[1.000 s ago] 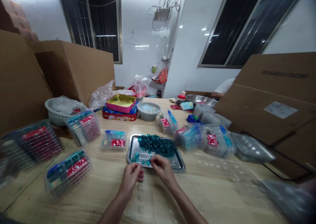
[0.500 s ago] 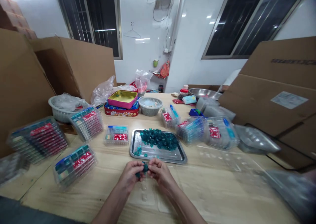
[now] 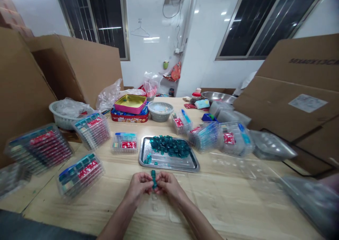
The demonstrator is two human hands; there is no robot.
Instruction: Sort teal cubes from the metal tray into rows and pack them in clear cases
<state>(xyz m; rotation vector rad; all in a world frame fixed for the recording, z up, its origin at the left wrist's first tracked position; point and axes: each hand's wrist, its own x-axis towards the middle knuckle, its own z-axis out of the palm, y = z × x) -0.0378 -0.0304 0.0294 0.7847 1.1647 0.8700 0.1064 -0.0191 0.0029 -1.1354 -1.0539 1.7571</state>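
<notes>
Between my fingertips, a short row of teal translucent square pieces [image 3: 153, 176] stands roughly upright. My left hand [image 3: 138, 187] pinches it from the left, and my right hand [image 3: 169, 186] pinches it from the right. Below the hands lies a clear plastic blister tray [image 3: 150, 210], partly covered by them and hard to make out against the wood. Just beyond them a metal tray [image 3: 180, 166] holds a heap of the same teal pieces [image 3: 169, 146], with a few loose ones at its left end.
Filled clear packs [image 3: 79, 174] are stacked at left, and one pack [image 3: 124, 143] lies left of the tray. More packs [image 3: 203, 137] stand at right. Baskets [image 3: 160, 112] and tins [image 3: 130, 104] sit behind. Cardboard boxes [image 3: 296, 88] flank the table; empty clear trays [image 3: 249, 169] lie right.
The teal pieces between my fingers, bunched and partly covered before, now form a straight upright row. My hands have stayed close together in nearly the same place; the view has shifted slightly.
</notes>
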